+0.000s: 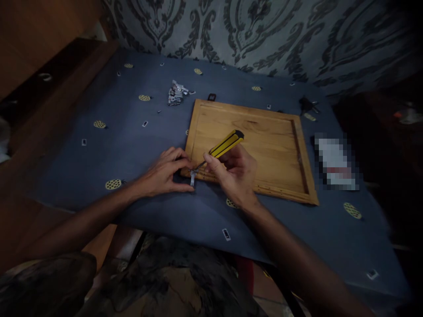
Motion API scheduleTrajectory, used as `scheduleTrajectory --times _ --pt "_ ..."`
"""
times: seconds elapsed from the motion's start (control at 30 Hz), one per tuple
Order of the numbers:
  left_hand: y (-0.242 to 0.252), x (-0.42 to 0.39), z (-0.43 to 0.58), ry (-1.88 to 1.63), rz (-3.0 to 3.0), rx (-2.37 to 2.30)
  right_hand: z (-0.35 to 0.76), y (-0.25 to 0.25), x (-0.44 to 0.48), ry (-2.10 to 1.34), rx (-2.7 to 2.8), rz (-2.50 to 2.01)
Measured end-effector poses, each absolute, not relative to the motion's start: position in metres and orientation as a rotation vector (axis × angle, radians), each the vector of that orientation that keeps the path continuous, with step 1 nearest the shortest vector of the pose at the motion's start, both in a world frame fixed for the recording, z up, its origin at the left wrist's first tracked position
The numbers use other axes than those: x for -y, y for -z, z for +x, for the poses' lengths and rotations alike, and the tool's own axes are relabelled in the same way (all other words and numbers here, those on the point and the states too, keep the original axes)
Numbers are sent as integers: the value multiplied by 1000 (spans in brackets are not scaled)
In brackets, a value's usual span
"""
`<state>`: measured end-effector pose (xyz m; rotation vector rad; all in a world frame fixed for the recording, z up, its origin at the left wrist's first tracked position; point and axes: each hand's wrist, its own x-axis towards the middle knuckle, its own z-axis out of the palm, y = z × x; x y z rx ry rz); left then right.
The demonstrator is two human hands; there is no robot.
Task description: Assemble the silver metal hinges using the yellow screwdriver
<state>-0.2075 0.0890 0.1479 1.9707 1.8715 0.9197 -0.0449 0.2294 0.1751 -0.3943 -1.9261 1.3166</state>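
The right hand point(239, 171) gripped a yellow screwdriver point(228, 143), with its tip at the small metal piece point(192, 178) which the left hand point(167, 171) pinched. The wooden panel point(267, 141) lay under the right hand, its near corner at the left one.

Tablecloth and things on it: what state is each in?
Blue tablecloth: spread out.
Framed wooden panel: lying flat.
Metal hinge: at panel's near-left corner, left hand touching it.
Yellow screwdriver: gripped in right hand, tip at hinge.
Metal fittings: heaped together.
Pixelated item: state unclear.
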Motion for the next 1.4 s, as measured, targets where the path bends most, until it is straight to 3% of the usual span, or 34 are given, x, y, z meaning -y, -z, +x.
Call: scheduleTrajectory --times 0.43,0.87,1.4 --pt "-150 -88 -207 -933 1973 -1849 -39 -195 -246 -1697 2065 -228" --pt "-153 -89 -207 -894 1915 -1867 -40 -193 -230 -1290 1712 -508" --pt "-153 -89 -207 -898 1930 -1870 -44 -182 -232 -1431 1948 -397"
